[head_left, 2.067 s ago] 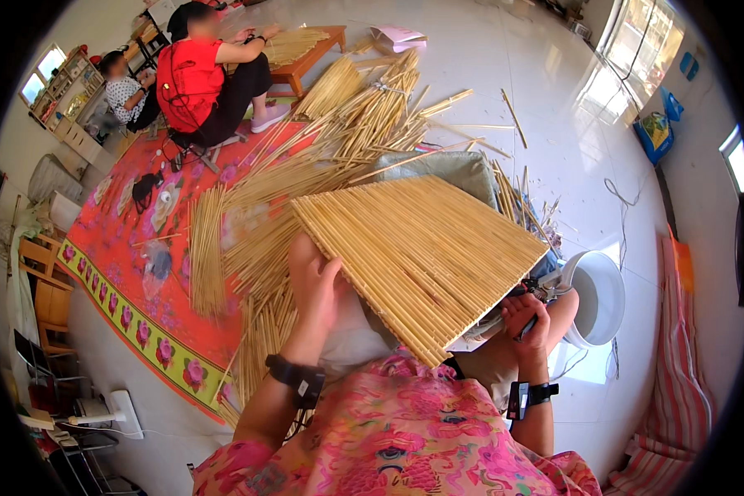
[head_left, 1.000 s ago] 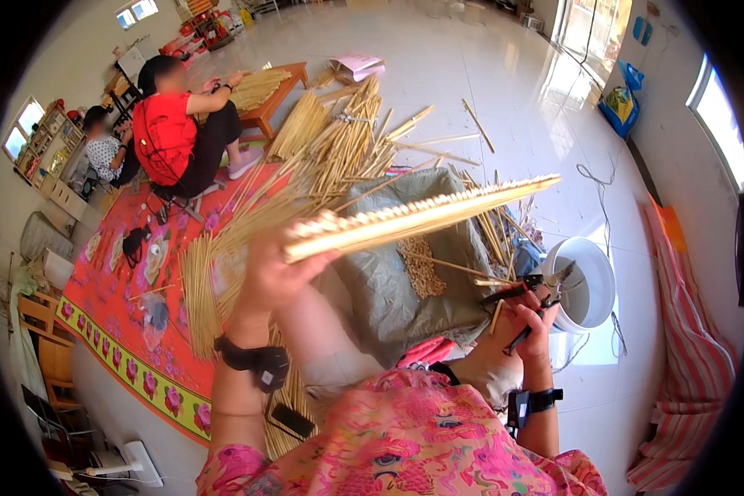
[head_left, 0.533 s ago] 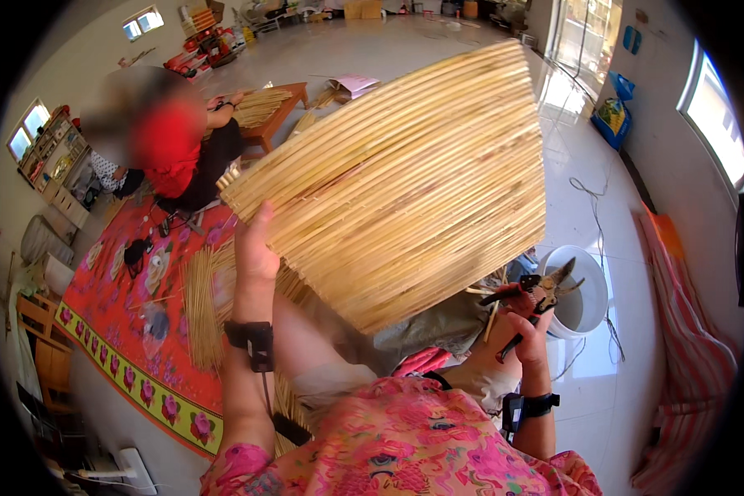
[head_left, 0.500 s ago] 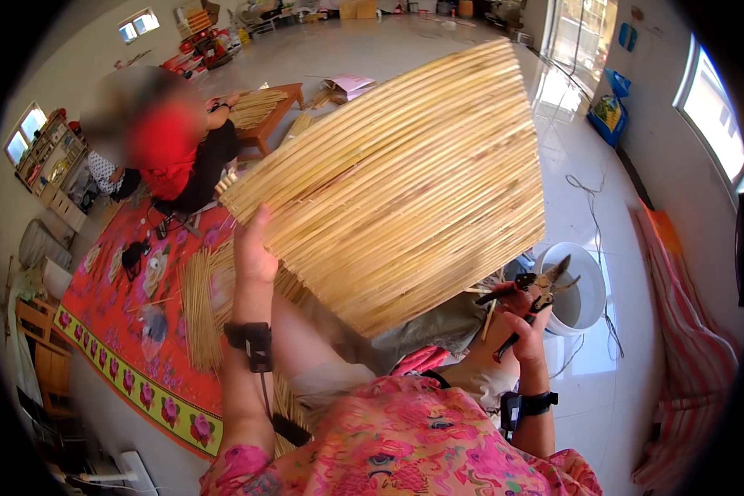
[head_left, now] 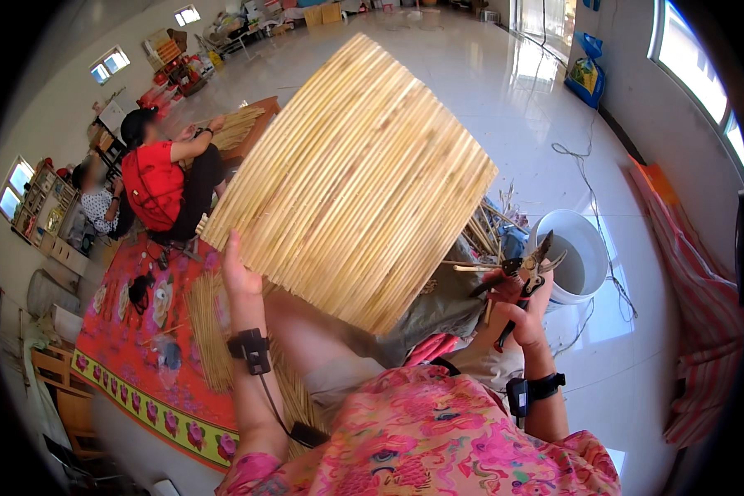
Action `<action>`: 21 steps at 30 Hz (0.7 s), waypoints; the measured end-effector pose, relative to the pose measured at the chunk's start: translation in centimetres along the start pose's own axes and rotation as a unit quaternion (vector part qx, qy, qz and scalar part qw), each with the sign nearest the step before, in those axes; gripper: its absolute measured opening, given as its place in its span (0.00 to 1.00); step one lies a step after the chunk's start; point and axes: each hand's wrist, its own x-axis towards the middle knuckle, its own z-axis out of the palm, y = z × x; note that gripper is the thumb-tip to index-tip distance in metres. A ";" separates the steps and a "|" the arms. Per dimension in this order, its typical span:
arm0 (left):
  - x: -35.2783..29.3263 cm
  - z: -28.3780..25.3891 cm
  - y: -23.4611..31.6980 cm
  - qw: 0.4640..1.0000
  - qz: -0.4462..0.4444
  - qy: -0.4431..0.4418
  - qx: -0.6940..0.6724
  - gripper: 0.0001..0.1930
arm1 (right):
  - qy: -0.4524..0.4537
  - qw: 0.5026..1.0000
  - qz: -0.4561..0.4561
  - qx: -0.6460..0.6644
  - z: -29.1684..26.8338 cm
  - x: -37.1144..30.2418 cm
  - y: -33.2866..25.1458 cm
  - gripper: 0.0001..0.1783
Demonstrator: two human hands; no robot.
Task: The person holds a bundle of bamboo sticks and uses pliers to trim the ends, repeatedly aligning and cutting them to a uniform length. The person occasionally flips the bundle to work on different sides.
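A panel of pale yellow reed stalks (head_left: 347,190), laid side by side, is held up in front of me. My left hand (head_left: 241,273) grips its lower left edge, the thumb showing and the other fingers hidden behind it. In my right hand (head_left: 529,322) is a pair of pruning shears (head_left: 532,273) with dark and orange-red handles, the blades apart and pointing up and away. The shears are clear of the panel, over my right knee. Loose stalks (head_left: 211,331) lie in a bundle on the floor at my left.
A white bucket (head_left: 591,277) stands beyond the shears. Cut stalk pieces (head_left: 484,231) lie behind the panel. A red floral mat (head_left: 128,343) covers the floor at left. There, a person in red (head_left: 153,186) sits at a low wooden table (head_left: 260,120), another person beside them.
The reed panel has swung anticlockwise, its far right corner moving left, so its stalks run more steeply. Both hands keep their holds. My view has shifted a little.
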 end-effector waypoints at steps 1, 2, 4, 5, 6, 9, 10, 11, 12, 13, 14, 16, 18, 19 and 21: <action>0.2 -0.3 0.0 1.000 0.001 0.010 -0.004 0.25 | 0.007 1.000 -0.007 0.010 -0.1 0.0 0.2 0.47; 0.3 -0.7 0.0 0.999 0.000 0.033 -0.011 0.25 | 0.013 1.000 -0.014 0.021 -0.2 0.1 0.6 0.50; 0.2 -0.7 -0.2 0.997 -0.003 0.078 -0.028 0.25 | 0.019 0.999 -0.018 0.027 -0.5 0.0 1.1 0.50; 0.1 -0.8 -0.4 0.995 -0.003 0.088 -0.035 0.25 | 0.022 0.999 -0.020 0.027 -0.8 0.0 1.4 0.51; -0.2 -0.8 -0.3 0.994 -0.002 0.101 -0.041 0.25 | 0.023 0.999 -0.022 0.028 -0.9 0.0 1.5 0.51; -0.6 -1.6 -0.1 0.991 0.017 0.121 -0.047 0.25 | 0.049 0.998 -0.025 0.030 -0.4 -0.2 0.9 0.53; -0.7 -2.2 -0.1 0.991 0.026 0.124 -0.049 0.25 | 0.044 0.999 -0.014 0.028 -0.4 -0.2 1.1 0.53; -0.8 -2.7 0.0 0.988 0.029 0.142 -0.046 0.26 | 0.039 0.999 -0.003 0.025 -0.6 -0.2 1.2 0.53; -0.9 -2.7 0.2 0.987 0.029 0.153 -0.044 0.26 | 0.042 0.999 0.005 0.026 -0.6 -0.1 1.3 0.53; -1.1 -2.8 0.3 0.985 0.028 0.163 -0.042 0.27 | 0.045 0.999 0.013 0.027 -0.5 -0.1 1.4 0.53; -1.3 -2.8 0.4 0.984 0.028 0.174 -0.040 0.28 | 0.040 0.998 0.031 0.027 -0.6 0.0 1.7 0.51; -1.9 -2.2 0.8 0.981 0.026 0.186 -0.041 0.28 | 0.027 0.997 0.065 0.024 -1.5 0.1 2.8 0.47; -2.1 -2.2 1.1 0.982 0.029 0.180 -0.039 0.28 | 0.002 0.995 0.099 0.012 -2.5 0.4 4.0 0.42; -2.1 -2.4 1.3 0.984 0.033 0.169 -0.037 0.28 | -0.012 0.993 0.116 0.005 -2.8 0.5 4.5 0.39; -2.2 -2.3 1.6 0.987 0.038 0.149 -0.037 0.28 | -0.043 0.994 0.105 0.004 -2.9 0.5 4.8 0.32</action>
